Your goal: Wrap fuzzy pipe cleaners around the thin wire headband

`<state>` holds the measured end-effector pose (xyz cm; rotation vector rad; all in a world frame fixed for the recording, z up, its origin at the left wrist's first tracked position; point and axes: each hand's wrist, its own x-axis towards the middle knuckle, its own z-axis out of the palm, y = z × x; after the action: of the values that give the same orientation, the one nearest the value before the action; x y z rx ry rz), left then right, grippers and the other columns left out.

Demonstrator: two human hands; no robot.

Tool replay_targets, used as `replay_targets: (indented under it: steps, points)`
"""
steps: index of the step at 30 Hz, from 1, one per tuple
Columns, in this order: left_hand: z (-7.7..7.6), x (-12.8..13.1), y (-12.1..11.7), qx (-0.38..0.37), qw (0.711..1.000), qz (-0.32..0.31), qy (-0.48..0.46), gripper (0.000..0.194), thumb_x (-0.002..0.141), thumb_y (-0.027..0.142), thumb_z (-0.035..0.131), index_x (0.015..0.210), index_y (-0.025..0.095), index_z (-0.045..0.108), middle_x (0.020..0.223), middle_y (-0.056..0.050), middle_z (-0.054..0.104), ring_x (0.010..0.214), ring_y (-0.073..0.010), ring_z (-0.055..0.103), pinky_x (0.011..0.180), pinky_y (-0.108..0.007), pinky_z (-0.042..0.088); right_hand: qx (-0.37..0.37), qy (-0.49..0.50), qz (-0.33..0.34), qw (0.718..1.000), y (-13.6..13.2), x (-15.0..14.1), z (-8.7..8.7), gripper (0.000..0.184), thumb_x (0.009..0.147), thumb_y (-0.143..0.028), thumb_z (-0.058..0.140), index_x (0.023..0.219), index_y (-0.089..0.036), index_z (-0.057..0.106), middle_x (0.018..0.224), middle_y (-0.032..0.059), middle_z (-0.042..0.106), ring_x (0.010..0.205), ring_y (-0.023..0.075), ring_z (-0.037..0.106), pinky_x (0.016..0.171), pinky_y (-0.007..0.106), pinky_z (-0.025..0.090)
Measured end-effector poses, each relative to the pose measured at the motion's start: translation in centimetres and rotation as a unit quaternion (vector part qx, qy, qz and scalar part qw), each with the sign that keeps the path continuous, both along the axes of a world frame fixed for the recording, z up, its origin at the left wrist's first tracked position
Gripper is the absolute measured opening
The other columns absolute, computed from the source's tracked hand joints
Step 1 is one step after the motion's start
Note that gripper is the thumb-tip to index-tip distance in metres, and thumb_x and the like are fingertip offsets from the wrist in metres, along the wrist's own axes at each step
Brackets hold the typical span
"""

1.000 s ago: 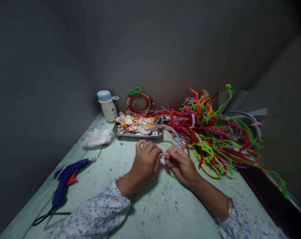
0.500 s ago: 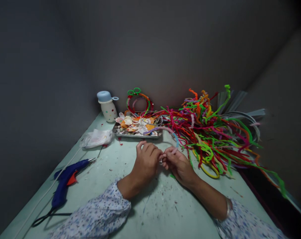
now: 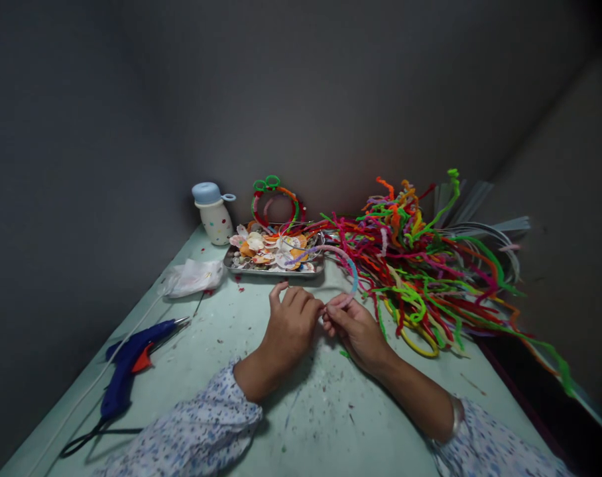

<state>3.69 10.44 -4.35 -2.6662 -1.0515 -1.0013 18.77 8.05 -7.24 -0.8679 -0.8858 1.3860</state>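
Observation:
My left hand (image 3: 291, 328) and my right hand (image 3: 353, 329) meet at the middle of the pale green table (image 3: 311, 411). Between their fingertips they pinch one end of a headband wrapped in fuzzy pipe cleaner (image 3: 353, 273). The band arcs up and to the left in pink and blue, and its far end lies over a metal tray (image 3: 274, 272). The pinched end is mostly hidden by my fingers. The tray holds paper flowers and shells (image 3: 266, 252).
A heap of multicoloured pipe cleaners (image 3: 420, 281) lies to the right. At the back stand a white dotted bottle (image 3: 214, 222) and a finished pipe-cleaner ring (image 3: 276, 202). A blue glue gun (image 3: 126, 374) with a cord and a white plastic bag (image 3: 194, 278) lie to the left.
My hands have drawn slightly apart, and my left fingers have spread. The pale bit seen below the fingertips earlier is no longer visible. The band has shifted a little.

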Motion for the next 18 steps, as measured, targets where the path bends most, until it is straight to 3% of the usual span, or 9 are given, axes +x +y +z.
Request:
replay_targets:
  steps: [13, 18]
  points:
    - [-0.74, 0.06, 0.29, -0.007, 0.999, -0.005, 0.037, 0.013, 0.089, 0.018, 0.045, 0.087, 0.015, 0.057, 0.086, -0.007, 0.059, 0.089, -0.0222, 0.049, 0.095, -0.046, 0.03, 0.015, -0.011, 0.021, 1.0, -0.17, -0.06, -0.29, 0.016, 0.081, -0.032, 0.066, 0.082, -0.02, 0.056, 0.074, -0.0008, 0.062, 0.061, 0.01, 0.056, 0.053, 0.021, 0.042]
    - [-0.37, -0.05, 0.93, -0.025, 0.998, -0.025, 0.057, 0.014, 0.089, 0.018, 0.044, 0.087, 0.015, 0.058, 0.086, -0.007, 0.058, 0.088, -0.0224, 0.049, 0.093, -0.046, 0.031, 0.006, -0.009, 0.014, 1.0, 0.0, -0.02, -0.14, 0.017, 0.079, -0.033, 0.068, 0.081, -0.019, 0.056, 0.071, -0.0012, 0.062, 0.06, 0.0101, 0.055, 0.053, 0.021, 0.042]
